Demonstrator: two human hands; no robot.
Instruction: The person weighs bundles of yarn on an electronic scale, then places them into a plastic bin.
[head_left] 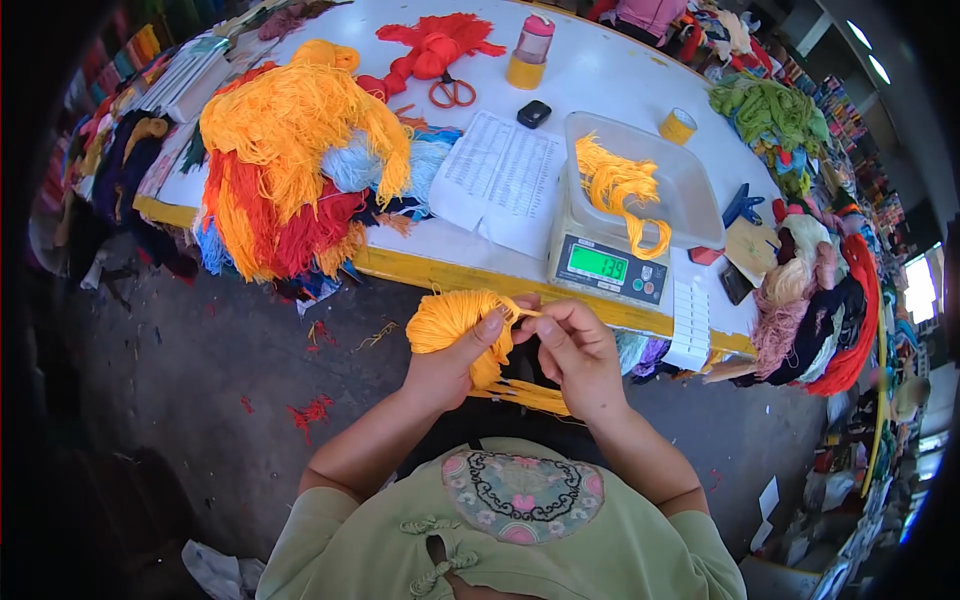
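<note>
My left hand [455, 365] is wrapped round a thick bundle of yellow-orange yarn [447, 322] in front of the table edge. Close beside it on the right, my right hand [577, 350] pinches a strand drawn from the bundle between thumb and fingers. Loose yellow strands [530, 397] hang below both hands. Beyond them stands a digital scale [610, 268] with a lit green display that seems to read 139. On the scale rests a clear plastic tray [690, 200] with a looser yellow skein [618, 180] in it.
A large heap of orange yarn [270, 130] hangs over the table's left edge. Behind lie printed sheets [498, 178], red-handled scissors [452, 92], a black object [534, 113], a pink-capped bottle [532, 52] and a tape roll [678, 126]. More yarn [800, 300] is piled at right.
</note>
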